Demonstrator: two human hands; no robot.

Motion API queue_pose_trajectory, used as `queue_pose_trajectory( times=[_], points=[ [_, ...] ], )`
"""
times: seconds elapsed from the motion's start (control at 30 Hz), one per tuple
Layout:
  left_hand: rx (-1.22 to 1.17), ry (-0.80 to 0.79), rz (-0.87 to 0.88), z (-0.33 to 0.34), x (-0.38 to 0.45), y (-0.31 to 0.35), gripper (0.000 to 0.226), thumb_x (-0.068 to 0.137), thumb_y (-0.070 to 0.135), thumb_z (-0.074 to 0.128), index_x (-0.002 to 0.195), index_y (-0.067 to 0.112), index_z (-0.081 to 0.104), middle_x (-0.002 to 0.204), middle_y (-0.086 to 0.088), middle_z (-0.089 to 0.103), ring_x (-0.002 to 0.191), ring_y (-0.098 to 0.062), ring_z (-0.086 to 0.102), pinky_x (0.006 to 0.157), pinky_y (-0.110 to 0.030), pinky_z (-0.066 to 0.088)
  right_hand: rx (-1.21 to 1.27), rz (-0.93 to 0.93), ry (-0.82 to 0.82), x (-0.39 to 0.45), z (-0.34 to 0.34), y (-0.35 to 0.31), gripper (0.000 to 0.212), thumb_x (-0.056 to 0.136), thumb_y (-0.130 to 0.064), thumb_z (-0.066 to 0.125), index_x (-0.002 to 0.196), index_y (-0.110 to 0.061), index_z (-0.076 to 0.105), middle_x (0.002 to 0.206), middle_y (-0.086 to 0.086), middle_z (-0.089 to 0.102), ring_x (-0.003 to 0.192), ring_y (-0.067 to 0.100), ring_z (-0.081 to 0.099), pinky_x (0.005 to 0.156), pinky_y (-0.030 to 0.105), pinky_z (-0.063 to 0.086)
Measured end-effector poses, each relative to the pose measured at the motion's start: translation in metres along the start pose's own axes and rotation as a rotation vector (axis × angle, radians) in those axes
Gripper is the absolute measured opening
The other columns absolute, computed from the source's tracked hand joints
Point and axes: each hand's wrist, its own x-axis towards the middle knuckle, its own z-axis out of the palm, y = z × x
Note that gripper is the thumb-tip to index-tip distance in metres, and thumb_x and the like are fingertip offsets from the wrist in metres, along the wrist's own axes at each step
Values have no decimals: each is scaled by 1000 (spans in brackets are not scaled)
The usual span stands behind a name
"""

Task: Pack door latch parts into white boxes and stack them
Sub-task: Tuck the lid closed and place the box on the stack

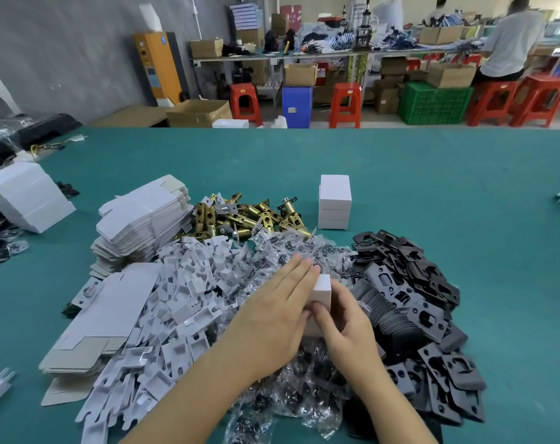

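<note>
Small white box [321, 291] is closed, contents hidden — it sits on the pile of clear screw bags [291, 251], between my hands. Left hand [273, 318] lies flat against its left side, fingers straight. Right hand [344, 328] grips the near end, fingertips curled on it. Stack of closed white boxes [334, 201] stands further back on the green table [464, 187], beside the brass latches [240, 216].

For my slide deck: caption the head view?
Both hands close a white box above piled latch parts, finished stack behind.
</note>
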Motion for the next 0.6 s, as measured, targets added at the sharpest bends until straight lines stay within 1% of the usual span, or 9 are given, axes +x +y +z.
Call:
queue_pose_trajectory(
  times=[0.07, 0.1, 0.2, 0.23, 0.27, 0.33, 0.4, 0.47, 0.6],
  points=[
    [-142, -16, -71, 1, -2, -2, 73, 103, 33, 42, 163, 27, 2, 169, 14, 3, 154, 0, -2, 126, -33, 17, 51, 36, 8, 0, -1, -1, 32, 97, -40, 66, 128, -34, 60, 116, -22, 69, 109, 6, 66, 88, 18, 53],
    [-230, 7, -142, 2, -3, -2, 79, 102, 36, 46, 161, 37, -6, 167, 22, 2, 152, 4, 4, 123, -32, 21, 84, 61, 30, 0, -1, -2, 31, 95, -44, 66, 125, -35, 61, 114, -21, 70, 106, 6, 67, 84, 21, 56],
    [-468, 75, -413, 5, -7, 1, 93, 97, 45, 58, 152, 57, -15, 157, 24, 25, 134, 7, 38, 110, -31, 43, 227, 153, 128, 2, -4, -4, 26, 89, -49, 66, 113, -37, 65, 105, -14, 73, 94, 9, 72, 67, 26, 60],
    [-535, 65, -486, 7, -9, 0, 92, 96, 45, 62, 151, 61, -10, 149, 23, 37, 122, 9, 50, 98, -24, 53, 287, 190, 164, 4, -5, -4, 24, 89, -51, 68, 108, -36, 67, 102, -10, 74, 91, 12, 73, 65, 27, 61],
    [-599, 44, -534, 9, -11, 0, 89, 95, 43, 64, 151, 61, -4, 137, 26, 47, 110, 12, 57, 82, -15, 56, 347, 227, 199, 5, -7, -4, 22, 90, -52, 71, 104, -35, 70, 100, -6, 75, 90, 15, 74, 65, 29, 61],
    [-733, -39, -594, 14, -17, -1, 82, 95, 38, 67, 154, 53, 12, 116, 25, 62, 97, 11, 64, 70, -12, 55, 468, 292, 252, 9, -8, -2, 22, 85, -48, 72, 99, -31, 73, 98, 1, 77, 87, 19, 74, 66, 32, 60],
    [-964, -105, -659, 18, -21, 0, 69, 96, 25, 68, 153, 37, 31, 107, 11, 72, 88, -7, 74, 68, -23, 60, 551, 324, 280, 11, -9, 0, 30, 81, -45, 71, 101, -23, 73, 97, 4, 78, 85, 18, 73, 63, 29, 59],
    [-1164, -120, -718, 21, -22, 4, 50, 97, 16, 67, 141, 26, 48, 105, 0, 77, 86, -23, 76, 72, -33, 63, 584, 333, 283, 12, -9, 1, 39, 80, -45, 70, 107, -16, 70, 98, 4, 78, 85, 16, 74, 61, 26, 58],
    [-1277, -62, -816, 26, -20, 8, 28, 96, 23, 68, 123, 20, 61, 105, -2, 78, 90, -31, 76, 88, -50, 61, 584, 320, 247, 12, -9, 5, 44, 81, -44, 70, 112, -14, 67, 101, 5, 79, 88, 17, 75, 66, 27, 60]
  ],
)
